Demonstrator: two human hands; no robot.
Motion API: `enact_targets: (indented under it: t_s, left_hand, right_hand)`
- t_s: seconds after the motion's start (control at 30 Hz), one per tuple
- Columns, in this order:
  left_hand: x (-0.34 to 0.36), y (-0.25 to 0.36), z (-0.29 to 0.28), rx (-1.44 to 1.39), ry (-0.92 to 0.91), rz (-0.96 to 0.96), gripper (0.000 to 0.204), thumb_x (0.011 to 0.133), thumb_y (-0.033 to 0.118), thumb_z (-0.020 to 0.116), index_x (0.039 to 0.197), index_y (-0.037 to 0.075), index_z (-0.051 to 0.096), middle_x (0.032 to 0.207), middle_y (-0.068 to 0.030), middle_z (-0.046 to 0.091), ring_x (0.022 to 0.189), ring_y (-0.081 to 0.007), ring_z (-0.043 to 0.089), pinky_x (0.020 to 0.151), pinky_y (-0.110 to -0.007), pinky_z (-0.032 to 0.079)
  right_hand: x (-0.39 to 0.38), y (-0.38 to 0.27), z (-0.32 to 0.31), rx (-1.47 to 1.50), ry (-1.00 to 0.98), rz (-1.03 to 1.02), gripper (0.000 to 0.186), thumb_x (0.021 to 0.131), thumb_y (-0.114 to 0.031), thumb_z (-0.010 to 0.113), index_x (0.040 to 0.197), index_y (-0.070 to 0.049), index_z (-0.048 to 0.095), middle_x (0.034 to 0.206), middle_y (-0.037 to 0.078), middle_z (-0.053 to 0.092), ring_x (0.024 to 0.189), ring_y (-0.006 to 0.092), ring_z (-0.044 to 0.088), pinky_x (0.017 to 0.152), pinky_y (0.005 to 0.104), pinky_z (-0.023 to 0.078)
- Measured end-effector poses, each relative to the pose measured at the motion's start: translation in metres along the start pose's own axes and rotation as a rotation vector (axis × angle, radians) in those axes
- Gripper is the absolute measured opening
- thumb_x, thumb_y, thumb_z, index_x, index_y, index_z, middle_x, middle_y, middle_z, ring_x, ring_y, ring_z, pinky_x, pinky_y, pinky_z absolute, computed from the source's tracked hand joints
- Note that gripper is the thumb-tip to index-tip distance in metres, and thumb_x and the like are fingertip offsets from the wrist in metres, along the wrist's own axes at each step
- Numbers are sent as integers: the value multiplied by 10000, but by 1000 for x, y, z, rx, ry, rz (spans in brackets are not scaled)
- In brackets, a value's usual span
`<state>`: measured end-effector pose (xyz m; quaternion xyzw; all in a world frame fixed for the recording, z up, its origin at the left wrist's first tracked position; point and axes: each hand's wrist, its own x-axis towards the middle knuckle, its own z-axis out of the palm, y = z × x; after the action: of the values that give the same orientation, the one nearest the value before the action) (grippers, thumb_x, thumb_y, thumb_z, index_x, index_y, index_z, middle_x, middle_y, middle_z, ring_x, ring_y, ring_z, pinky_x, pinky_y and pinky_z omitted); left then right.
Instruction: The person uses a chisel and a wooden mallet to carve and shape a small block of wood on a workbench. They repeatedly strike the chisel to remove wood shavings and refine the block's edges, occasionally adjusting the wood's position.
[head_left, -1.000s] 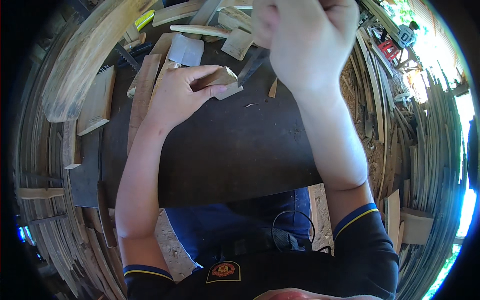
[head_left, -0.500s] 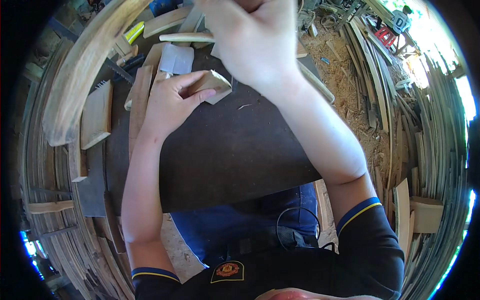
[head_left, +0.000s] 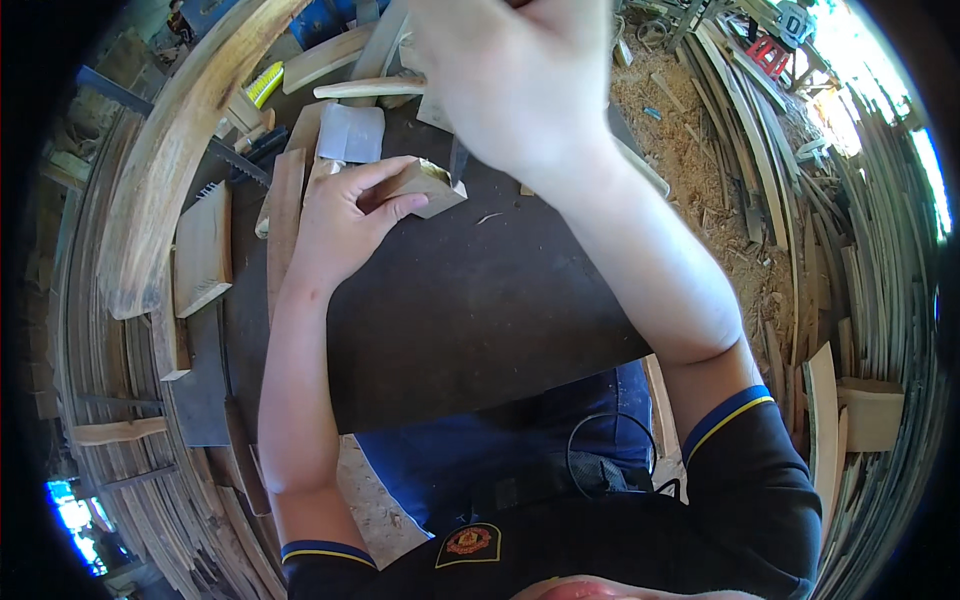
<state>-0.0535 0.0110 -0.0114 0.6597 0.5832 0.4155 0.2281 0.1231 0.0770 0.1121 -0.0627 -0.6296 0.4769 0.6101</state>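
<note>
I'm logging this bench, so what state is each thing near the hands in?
Left hand: closed on wooden block
Wooden block: held, far edge ragged
Right hand: at top of view, grip unclear
Dark blade: beside the block, contact unclear
Pale grey sheet: lying, apparently creased
Thin shaving: loose on dark tabletop

Wood block: pale, angular, upper end face rough and uneven. Held at its left side, tilted, over the dark table, well in from the near edge and the right edge. Dark blade: narrow, near upright, at the block's right end; upper portion hidden. Contact with block not determinable.
</note>
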Motion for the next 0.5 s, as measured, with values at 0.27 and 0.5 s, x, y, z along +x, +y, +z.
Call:
enact_targets:
  t_s: [0.27,0.5]
  left_hand:
    - [-1,5,0,-77,-42,-35,393,859,123,842,1224,26,736,1011,-89,775,887,-109,703,832,-270,565]
    - [2,9,2,-36,-54,-15,395,856,113,840,1228,30,736,1009,-82,774,884,-112,704,837,-272,563]
  right_hand:
    - [-12,-6,8,-110,18,26,267,1014,-137,622,785,-13,559,591,-18,528,540,43,505,479,272,375]
    - [-8,4,-3,21,-77,29,215,1017,-136,623,848,-5,595,594,-14,546,543,44,517,480,270,388]
